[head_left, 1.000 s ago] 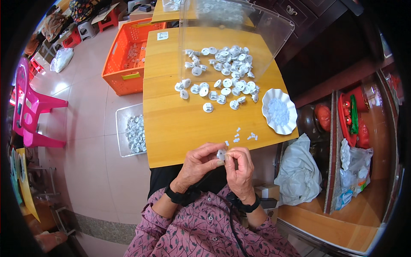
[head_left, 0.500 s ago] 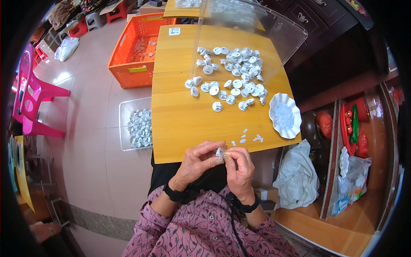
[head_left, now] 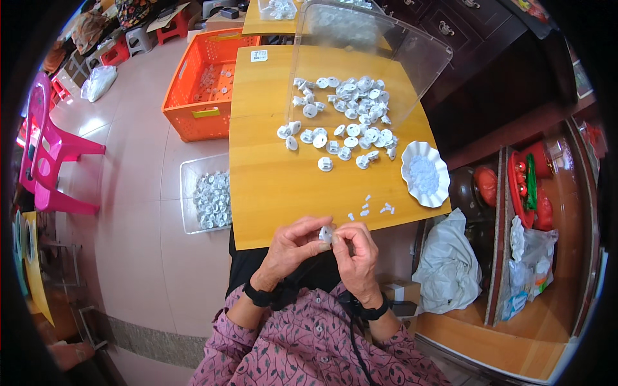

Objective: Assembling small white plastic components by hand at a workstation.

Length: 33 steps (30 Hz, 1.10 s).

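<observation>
My left hand (head_left: 293, 244) pinches a small white round plastic part (head_left: 326, 235) between thumb and forefinger, above the near edge of the yellow table. Against the part's right side, the thumb and finger of my right hand (head_left: 357, 257) are pressed together; whatever sits between them is hidden. Several tiny pale plastic pieces (head_left: 365, 212) lie on the table just beyond my hands. A fluted white dish (head_left: 444, 191) at the table's right edge holds a heap of similar tiny pieces (head_left: 423, 175). Farther back, many white round parts (head_left: 360, 96) are spread in a loose pile.
A clear plastic bin (head_left: 412, 45) lies tipped behind and around the pile. Left of the table (head_left: 270, 193) are an orange crate (head_left: 193, 122) and a clear tub (head_left: 187, 212) of round parts. A pink chair (head_left: 58, 154) stands farther left; a white bag (head_left: 449, 270) and shelf flank the right.
Both hands stay together and sit slightly farther left in the picture. The white part has turned a little between the fingers. The whole view has shifted slightly.
</observation>
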Each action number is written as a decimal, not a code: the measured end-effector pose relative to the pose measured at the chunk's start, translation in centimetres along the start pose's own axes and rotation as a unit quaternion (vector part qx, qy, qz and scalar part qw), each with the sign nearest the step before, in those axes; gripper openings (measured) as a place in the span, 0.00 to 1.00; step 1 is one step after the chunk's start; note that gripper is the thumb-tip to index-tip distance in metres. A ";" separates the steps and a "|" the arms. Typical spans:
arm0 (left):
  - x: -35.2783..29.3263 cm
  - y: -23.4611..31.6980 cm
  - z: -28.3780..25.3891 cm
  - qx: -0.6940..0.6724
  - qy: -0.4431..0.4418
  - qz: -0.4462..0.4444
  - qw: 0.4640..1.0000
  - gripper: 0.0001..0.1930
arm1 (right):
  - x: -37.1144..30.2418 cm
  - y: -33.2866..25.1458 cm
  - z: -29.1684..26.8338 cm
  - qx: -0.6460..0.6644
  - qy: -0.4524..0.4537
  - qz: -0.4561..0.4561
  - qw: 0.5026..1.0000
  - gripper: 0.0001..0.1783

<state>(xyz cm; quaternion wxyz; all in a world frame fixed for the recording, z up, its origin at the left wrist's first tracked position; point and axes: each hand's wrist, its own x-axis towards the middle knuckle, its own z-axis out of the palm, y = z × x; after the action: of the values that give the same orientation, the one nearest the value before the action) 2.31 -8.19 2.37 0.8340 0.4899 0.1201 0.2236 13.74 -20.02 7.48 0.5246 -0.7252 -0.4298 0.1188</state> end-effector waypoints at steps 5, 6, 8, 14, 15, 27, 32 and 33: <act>-0.5 0.3 -0.8 0.008 -0.002 0.010 1.000 0.23 | 0.0 0.2 0.9 -0.014 -0.004 -0.035 0.999 0.03; -0.6 0.4 -0.9 0.009 0.000 0.012 1.000 0.23 | 0.1 0.3 1.1 -0.011 -0.004 -0.035 0.999 0.04; -0.8 0.4 -1.1 -0.001 0.006 0.011 1.000 0.23 | 0.0 0.2 1.4 -0.007 -0.008 -0.033 0.999 0.04; -1.1 1.0 -1.5 -0.045 0.030 0.011 0.998 0.24 | 0.3 0.6 2.1 0.107 -0.028 0.023 0.994 0.02; -1.2 1.2 -1.6 -0.054 0.033 0.014 0.998 0.24 | 0.4 0.5 2.2 0.108 -0.024 0.022 0.994 0.02; -2.8 3.3 -14.3 -0.024 0.452 0.115 0.884 0.29 | -1.3 1.8 1.4 0.050 -0.040 0.032 0.997 0.03; -1.3 4.6 -14.1 0.108 0.539 0.100 0.829 0.34 | -1.7 2.5 1.1 0.040 -0.028 0.042 0.998 0.03; -0.9 4.4 -13.3 0.125 0.506 0.119 0.845 0.30 | -1.8 2.7 1.1 0.042 -0.026 0.045 0.998 0.03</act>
<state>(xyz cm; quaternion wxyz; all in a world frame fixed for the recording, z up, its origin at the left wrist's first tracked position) -5.18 3.30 -0.36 0.5562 0.4192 0.4934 0.5211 13.34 -20.87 4.24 0.5377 -0.7174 -0.4052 0.1790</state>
